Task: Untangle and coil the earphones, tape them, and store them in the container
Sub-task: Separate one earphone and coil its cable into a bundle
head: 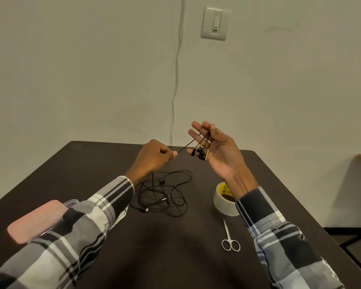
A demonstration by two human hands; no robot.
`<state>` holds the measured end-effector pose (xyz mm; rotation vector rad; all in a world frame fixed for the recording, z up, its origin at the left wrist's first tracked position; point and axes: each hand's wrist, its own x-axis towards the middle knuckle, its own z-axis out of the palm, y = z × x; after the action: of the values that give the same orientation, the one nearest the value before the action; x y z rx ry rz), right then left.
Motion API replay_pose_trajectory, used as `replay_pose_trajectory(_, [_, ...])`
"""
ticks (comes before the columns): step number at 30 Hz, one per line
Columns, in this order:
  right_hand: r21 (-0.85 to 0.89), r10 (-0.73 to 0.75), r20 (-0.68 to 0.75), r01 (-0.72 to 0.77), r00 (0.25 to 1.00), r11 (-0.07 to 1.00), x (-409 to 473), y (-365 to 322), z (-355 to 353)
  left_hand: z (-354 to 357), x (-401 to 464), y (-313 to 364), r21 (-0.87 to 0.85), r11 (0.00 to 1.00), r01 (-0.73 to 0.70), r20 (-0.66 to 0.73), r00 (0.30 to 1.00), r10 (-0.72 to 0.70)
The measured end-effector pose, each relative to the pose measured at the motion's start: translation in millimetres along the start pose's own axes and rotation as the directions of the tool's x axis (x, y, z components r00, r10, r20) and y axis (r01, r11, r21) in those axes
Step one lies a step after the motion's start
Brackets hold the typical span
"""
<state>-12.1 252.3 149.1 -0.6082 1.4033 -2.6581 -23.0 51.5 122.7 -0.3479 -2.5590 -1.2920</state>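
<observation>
My right hand point(215, 151) is raised palm up above the dark table point(175, 247) and holds a bundle of black earphones point(200, 151), buds hanging at the palm, thumb over the cords. A taut cord point(186, 146) runs from it to my left hand point(154, 159), which pinches its end between thumb and fingers. A second tangled black earphone cable point(165, 197) lies loose on the table below my hands. A roll of pale tape point(225, 202) stands by my right wrist. The pink-lidded container point(35, 220) lies at the left, partly under my left sleeve.
Small silver scissors point(229, 238) lie on the table in front of the tape roll. A white cable point(175, 80) hangs down the wall behind the table, beside a light switch point(215, 22). The table's right edge drops to a floor.
</observation>
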Motion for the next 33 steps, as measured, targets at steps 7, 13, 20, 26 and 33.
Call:
replay_pose_trajectory(7, [0.116,-0.003,0.033,-0.001,0.999,0.993,3.1,4.3,12.5,15.6,-8.3,6.7,-0.054,0.999,0.002,0.173,0.985,0.007])
replay_pose_trajectory(13, [-0.487,-0.130,0.008,0.118,0.991,0.865,-0.7,13.0,13.9,17.5,-10.0,14.3,-0.198,0.977,0.078,0.246,0.969,-0.027])
replay_pose_trajectory(20, [-0.882,-0.011,0.082,0.078,0.997,0.464,-5.0,24.0,6.2,-9.9,-8.9,14.8,-0.212,0.974,0.078,0.219,0.975,-0.030])
replay_pose_trajectory(26, [-0.876,0.172,0.116,0.019,0.978,0.483,-12.1,22.3,3.9,-36.6,-10.6,19.8,-0.127,0.990,-0.055,0.196,0.977,0.079])
replay_pose_trajectory(33, [-0.693,0.302,0.302,-0.009,0.904,0.721,-16.8,9.6,9.4,-48.5,-1.3,28.9,-0.245,0.967,-0.064,0.126,0.987,0.097])
